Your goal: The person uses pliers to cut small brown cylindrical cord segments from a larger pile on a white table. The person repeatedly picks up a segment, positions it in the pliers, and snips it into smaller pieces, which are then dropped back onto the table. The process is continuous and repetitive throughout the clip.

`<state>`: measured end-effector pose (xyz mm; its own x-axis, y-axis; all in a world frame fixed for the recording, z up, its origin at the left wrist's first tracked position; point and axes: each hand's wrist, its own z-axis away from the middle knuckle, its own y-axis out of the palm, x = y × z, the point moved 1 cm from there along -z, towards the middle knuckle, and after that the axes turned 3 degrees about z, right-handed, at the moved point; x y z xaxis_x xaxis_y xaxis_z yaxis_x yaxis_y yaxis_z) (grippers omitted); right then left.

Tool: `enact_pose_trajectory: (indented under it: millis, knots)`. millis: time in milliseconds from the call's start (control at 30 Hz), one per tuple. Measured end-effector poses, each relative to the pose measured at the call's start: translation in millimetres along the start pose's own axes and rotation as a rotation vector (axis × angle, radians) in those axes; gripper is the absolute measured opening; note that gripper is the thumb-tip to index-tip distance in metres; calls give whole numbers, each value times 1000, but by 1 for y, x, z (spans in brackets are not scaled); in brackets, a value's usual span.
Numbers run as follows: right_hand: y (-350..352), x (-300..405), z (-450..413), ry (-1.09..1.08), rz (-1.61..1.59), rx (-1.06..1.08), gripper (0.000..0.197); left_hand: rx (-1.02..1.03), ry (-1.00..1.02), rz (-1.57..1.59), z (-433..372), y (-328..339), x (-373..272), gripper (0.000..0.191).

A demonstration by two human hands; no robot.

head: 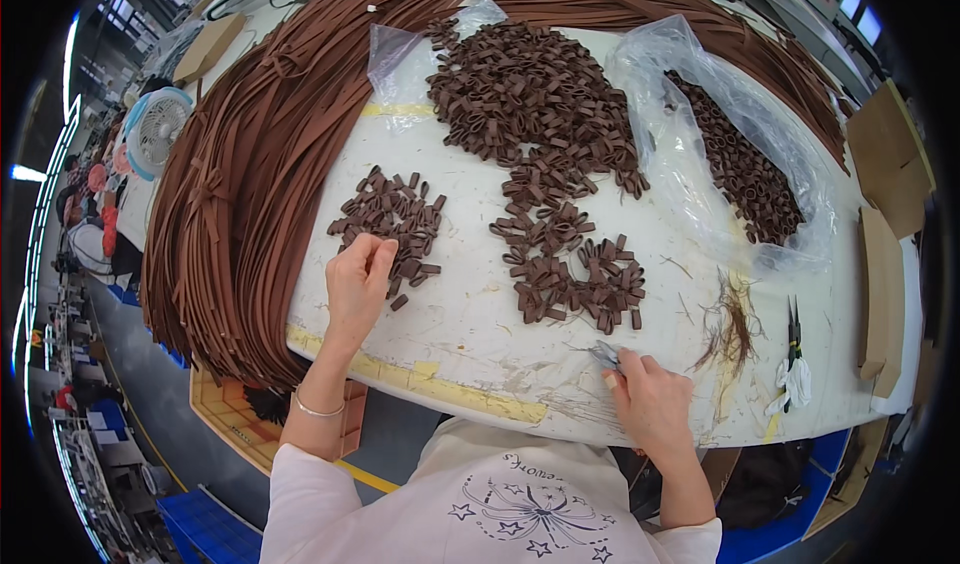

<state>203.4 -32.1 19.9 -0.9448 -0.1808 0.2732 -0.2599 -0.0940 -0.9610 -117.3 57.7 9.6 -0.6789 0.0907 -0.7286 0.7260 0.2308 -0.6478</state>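
Observation:
My left hand (358,282) is at the near edge of a small pile of dark brown strap loops (397,211), thumb and fingers pinched together. Whether a loop is between the fingertips cannot be made out. My right hand (656,399) grips a small grey metal tool, apparently thread snips (604,355), its tip low over the table's near side. Just beyond the snips lies a ring-shaped cluster of loops (611,279). This cluster runs back into a large heap of the same loops (525,91).
Long brown strips (247,189) lie bundled along the left and far sides. At right sits a clear plastic bag (652,76) of packed loops (742,166). Thread scraps (731,331), needle-nose pliers (793,331) and white cloth (795,384) lie nearer. An orange crate (240,429) stands below.

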Motion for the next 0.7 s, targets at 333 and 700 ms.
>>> enact_pose_trajectory:
  millis: [333, 700]
  knots:
    - [-36, -37, 27, 318, -105, -145, 23, 532, 732, -294, 5, 89, -70, 79]
    - [-15, -42, 6, 277, -303, -131, 32, 389, 911, -511, -74, 128, -85, 74]
